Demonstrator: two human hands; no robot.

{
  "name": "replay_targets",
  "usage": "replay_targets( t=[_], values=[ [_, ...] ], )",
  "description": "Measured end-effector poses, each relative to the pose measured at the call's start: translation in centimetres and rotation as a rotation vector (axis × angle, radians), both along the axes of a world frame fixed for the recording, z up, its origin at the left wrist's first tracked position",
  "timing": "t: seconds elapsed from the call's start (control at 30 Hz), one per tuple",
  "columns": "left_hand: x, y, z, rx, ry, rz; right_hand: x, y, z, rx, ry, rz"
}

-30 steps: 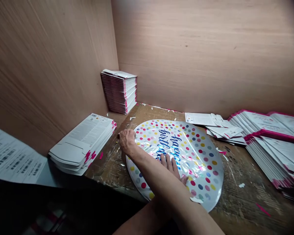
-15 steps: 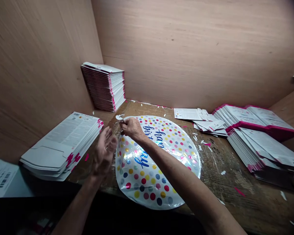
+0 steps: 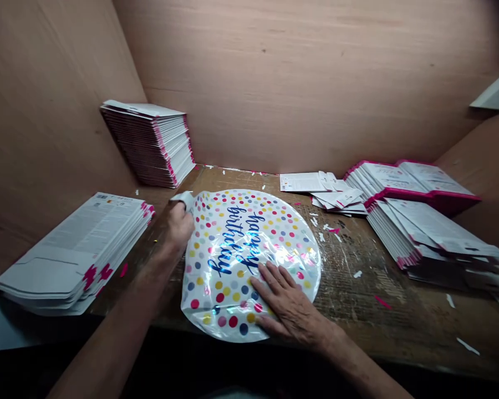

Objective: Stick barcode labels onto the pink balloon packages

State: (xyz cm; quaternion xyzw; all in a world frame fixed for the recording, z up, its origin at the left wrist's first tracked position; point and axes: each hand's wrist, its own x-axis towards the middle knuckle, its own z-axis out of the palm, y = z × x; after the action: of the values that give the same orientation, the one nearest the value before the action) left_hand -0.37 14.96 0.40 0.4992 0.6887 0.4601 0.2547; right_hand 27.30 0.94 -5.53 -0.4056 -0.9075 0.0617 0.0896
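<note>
Our left hand (image 3: pixel 180 224), slightly blurred, pinches the edge of a polka-dot "happy birthday" foil balloon (image 3: pixel 274 238), hiding part of it; the balloon spreads rightward from the grip beneath our right hand (image 3: pixel 289 306), fingers loosely spread. Left of the grip lie white card packets (image 3: pixel 70 249); we cannot see inside.

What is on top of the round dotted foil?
The right hand rests on the foil; the left hand holds its edge. What the right palm covers cannot be seen.
</note>
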Motion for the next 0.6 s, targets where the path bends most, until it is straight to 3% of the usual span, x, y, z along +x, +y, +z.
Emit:
replay_targets(
  t=[0.07, 0.13, 0.2, 0.3, 0.4, 0.47, 0.6],
  values=[
    [4.3, 1.3, 1.2, -0.012, 0.15, -0.06, -0.8, 0.0, -0.5, 0.008, 0.018, -0.023],
    [9.5, 2.0, 1.6, -0.024, 0.278, -0.157, -1.4, 0.3, -0.7, 0.024, 0.05, -0.024],
    [14.5, 2.1, 0.9, -0.032, 0.394, -0.247, -1.4, 0.3, -0.7, 0.079, 0.123, -0.043],
    [20.2, 1.1, -1.4, -0.059, 0.534, -0.349, -0.1, -0.5, -0.3, 0.252, 0.403, -0.091],
    [23.3, 0.0, -3.9, -0.089, 0.632, -0.411, 2.2, -1.1, 0.9, 0.398, 0.713, -0.17],
    [24.2, -0.5, -5.0, -0.096, 0.682, -0.445, 3.8, -0.2, 2.0, 0.432, 0.775, -0.265],
    [23.4, -1.4, -4.6, -0.055, 0.749, -0.546, 6.1, 5.3, 3.0, 0.331, 0.632, -0.339]
  ],
)
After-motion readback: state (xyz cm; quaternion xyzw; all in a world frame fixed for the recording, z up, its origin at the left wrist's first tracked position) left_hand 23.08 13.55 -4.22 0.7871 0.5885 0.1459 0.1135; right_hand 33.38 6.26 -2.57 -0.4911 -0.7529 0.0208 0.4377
